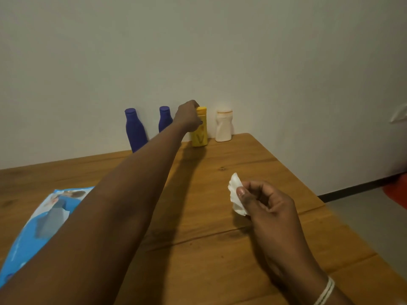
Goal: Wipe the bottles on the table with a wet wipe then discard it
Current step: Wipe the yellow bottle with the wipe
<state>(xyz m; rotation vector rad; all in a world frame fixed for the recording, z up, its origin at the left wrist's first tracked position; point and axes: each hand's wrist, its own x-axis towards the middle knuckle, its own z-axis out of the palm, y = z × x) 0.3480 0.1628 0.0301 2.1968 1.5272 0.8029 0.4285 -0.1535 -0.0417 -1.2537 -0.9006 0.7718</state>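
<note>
A flat blue plastic pack of wet wipes (pixel 44 219) lies at the left edge of the brown wooden table (pixel 198 216), partly under the outstretched left forearm. At the far edge, against the wall, stand four bottles in a row: a tall purple plastic bottle (pixel 134 130), a second purple plastic bottle (pixel 165 118) half hidden by the arm, an upright yellow plastic bottle (pixel 201 133), and a squat white plastic bottle (pixel 223 126) with a pale cap.

The left hand (pixel 187 117) is closed around the upper part of the yellow bottle, fingers wrapped over its left side near the cap; the bottle's base appears to rest on the table, its long axis vertical.

The right hand (pixel 264 203) hovers nearer the body, well apart from the row, with thumb and fingers pinched on a crumpled white wet wipe (pixel 236 195).

The wipe thus lies down and to the right of the gripped bottle, so the likely next move is bringing bottle and wipe together, the left hand being the nearer to all four bottles
</note>
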